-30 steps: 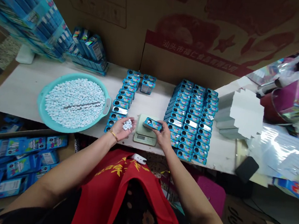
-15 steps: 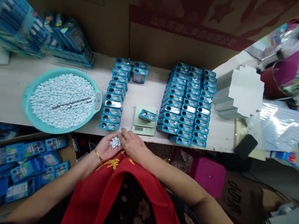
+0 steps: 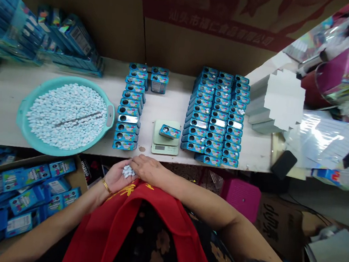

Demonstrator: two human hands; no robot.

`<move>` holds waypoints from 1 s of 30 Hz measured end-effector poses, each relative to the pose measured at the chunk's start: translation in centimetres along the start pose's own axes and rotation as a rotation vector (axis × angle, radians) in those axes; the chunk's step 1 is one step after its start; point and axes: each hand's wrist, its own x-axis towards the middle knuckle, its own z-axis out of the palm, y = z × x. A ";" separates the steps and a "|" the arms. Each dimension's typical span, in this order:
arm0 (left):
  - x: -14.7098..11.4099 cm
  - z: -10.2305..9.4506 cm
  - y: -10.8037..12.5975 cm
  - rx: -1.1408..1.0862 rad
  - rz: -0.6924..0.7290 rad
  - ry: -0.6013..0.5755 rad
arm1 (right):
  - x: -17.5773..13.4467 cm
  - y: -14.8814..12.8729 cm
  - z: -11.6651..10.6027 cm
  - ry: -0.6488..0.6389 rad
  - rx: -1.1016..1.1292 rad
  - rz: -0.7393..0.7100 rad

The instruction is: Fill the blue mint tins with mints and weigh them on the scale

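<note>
A small heap of pale blue and white candies lies in the cupped palm of my left hand, just off the table's front edge. My right hand meets it from the right, its fingers bent together over the left fingertips beside the heap; what may be under them is hidden. Above my hands, a small kitchen scale carries one blue tin lying tilted on its plate. To the left stands a turquoise basin full of the same candies, a dark strip lying across them.
One row of blue tins stands left of the scale, and several columns of tins stand right of it. A stack of white card is farther right, near a black phone-like object. Below left is a carton of blue packs.
The whole view has shifted slightly, so the table's things appear a little farther left. My hands stay together around the candies, and the tin remains on the scale.
</note>
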 end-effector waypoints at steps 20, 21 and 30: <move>0.0 0.4 0.6 -0.033 -0.053 -0.015 | -4.9 8.5 -3.1 0.596 0.109 0.498; 0.0 0.3 0.7 -0.043 -0.044 -0.004 | -5.1 9.6 -3.3 0.569 0.094 0.536; 0.0 -0.4 1.5 -0.102 0.006 0.019 | -4.2 11.7 -2.0 0.357 0.048 0.582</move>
